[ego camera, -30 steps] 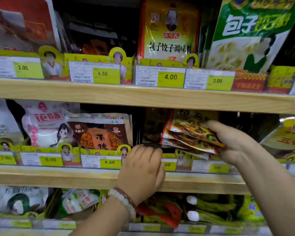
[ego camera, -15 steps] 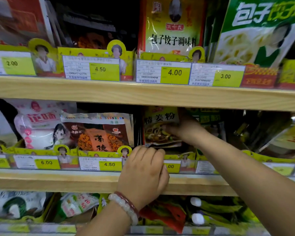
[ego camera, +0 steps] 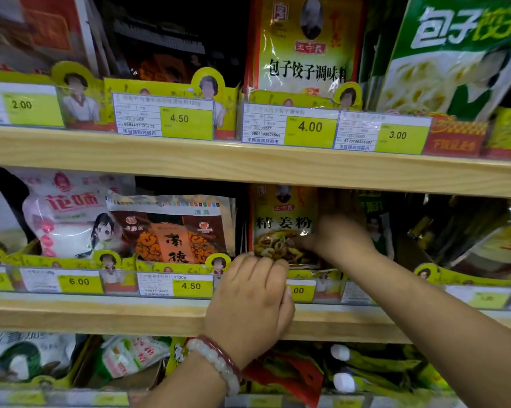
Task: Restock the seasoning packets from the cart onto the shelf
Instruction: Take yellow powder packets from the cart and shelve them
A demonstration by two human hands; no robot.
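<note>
The right hand [ego camera: 333,234] pinched the ginger powder packet [ego camera: 282,225] upright; best seated fully behind the yellow shelf divider [ego camera: 313,273], which the left hand [ego camera: 251,301] gripped steady.

On the upper shelf we see a yellow packet with black Chinese lettering [ego camera: 305,45] standing upright, and just to its right a large green and white dumpling-mix bag [ego camera: 454,54]. Below them we read a row of price tags: 2.00 [ego camera: 21,105], 4.50 [ego camera: 179,118], 4.00 [ego camera: 310,126] and 3.00 [ego camera: 397,135]. On the middle level we find a pink and white bag with a cartoon girl [ego camera: 68,213], and beside it, overlapping its right edge, a brown and orange packet [ego camera: 171,228]. Under these we see tags marked 6.00 [ego camera: 79,281] and 4.50 [ego camera: 191,286]. On the lowest level we make out white-capped green tubes [ego camera: 366,363] lying on their sides.
</note>
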